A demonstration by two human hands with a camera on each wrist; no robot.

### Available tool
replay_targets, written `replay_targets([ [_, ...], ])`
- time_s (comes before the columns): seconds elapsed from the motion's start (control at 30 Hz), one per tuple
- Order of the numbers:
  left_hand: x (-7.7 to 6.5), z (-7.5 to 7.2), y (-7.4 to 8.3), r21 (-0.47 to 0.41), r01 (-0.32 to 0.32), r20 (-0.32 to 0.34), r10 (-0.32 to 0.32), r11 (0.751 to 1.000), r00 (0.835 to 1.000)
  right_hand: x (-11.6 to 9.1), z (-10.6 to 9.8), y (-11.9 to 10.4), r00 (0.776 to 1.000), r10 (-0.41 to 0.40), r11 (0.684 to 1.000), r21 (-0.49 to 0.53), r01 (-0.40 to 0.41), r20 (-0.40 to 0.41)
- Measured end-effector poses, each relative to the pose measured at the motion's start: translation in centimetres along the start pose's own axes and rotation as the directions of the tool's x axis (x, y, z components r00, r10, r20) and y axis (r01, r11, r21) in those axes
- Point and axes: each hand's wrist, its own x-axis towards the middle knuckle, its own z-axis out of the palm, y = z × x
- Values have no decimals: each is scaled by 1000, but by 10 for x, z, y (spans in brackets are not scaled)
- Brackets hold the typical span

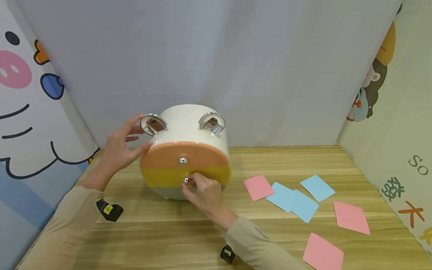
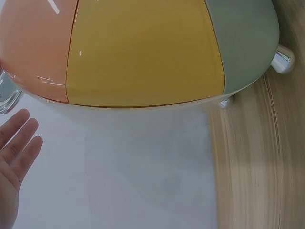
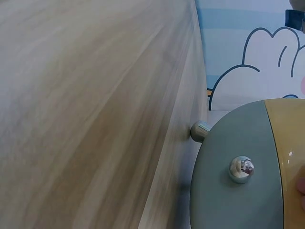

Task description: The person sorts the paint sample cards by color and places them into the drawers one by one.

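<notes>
A rounded white cabinet [image 1: 185,116] stands on the table, its front split into an orange drawer [image 1: 162,157], a yellow drawer [image 1: 158,176] and a green drawer [image 3: 238,205]. Thumb and fingers of my right hand [image 1: 206,193] pinch the silver knob [image 1: 186,180] of the yellow drawer, whose front sits level with the others. My left hand [image 1: 119,146] is at the cabinet's upper left, fingers extended, fingertips at the silver ring [image 1: 153,125] and thumb at the orange edge. In the left wrist view, straight fingers [image 2: 26,157] show near that ring.
Several pink cards [image 1: 351,217] and blue cards [image 1: 318,187] lie on the wooden table [image 1: 270,161] right of the cabinet, some overlapping. A grey-white curtain [image 1: 270,75] hangs behind. Printed panels [image 1: 381,157] border both sides. Short silver feet [image 2: 283,59] hold the cabinet up.
</notes>
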Motion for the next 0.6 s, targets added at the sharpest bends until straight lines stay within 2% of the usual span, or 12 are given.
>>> replay_targets([
  [0.33,0,-1,-1,6,-4,2,4,1000,1000,1,-1,-2,999,-43,994,-98,42,-2],
  [0.6,0,1,-1,0,-2,2,2,1000,1000,1,0,0,996,-90,988,-123,88,-13],
])
